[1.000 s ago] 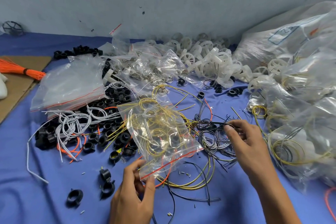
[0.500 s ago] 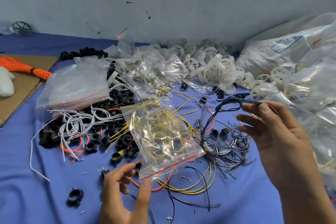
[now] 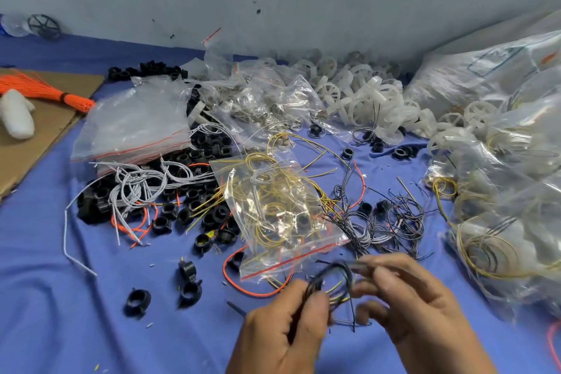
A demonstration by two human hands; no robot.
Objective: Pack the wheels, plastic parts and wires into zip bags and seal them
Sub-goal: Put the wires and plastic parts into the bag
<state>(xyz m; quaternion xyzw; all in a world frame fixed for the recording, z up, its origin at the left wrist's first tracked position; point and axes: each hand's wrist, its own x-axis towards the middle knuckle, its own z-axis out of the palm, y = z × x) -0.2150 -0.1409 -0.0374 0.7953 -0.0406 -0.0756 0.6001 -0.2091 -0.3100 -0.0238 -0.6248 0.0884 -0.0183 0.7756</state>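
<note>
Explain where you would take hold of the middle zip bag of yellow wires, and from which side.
Pinch the zip bag by its red-striped mouth edge, coming from the near side. That strip lies flat and faces the person; the body behind bulges with coiled yellow wires and would likely slip.

No text, number or brand name can be read anywhere in the frame. The large white woven sack [image 3: 455, 82] at the upper right carries a blue printed box outline [image 3: 498, 62] with an orange mark beside it, but both are too blurred to make out any lettering. The clear zip bag [image 3: 273, 206] in the middle shows only a plain red stripe along its seal.
</note>
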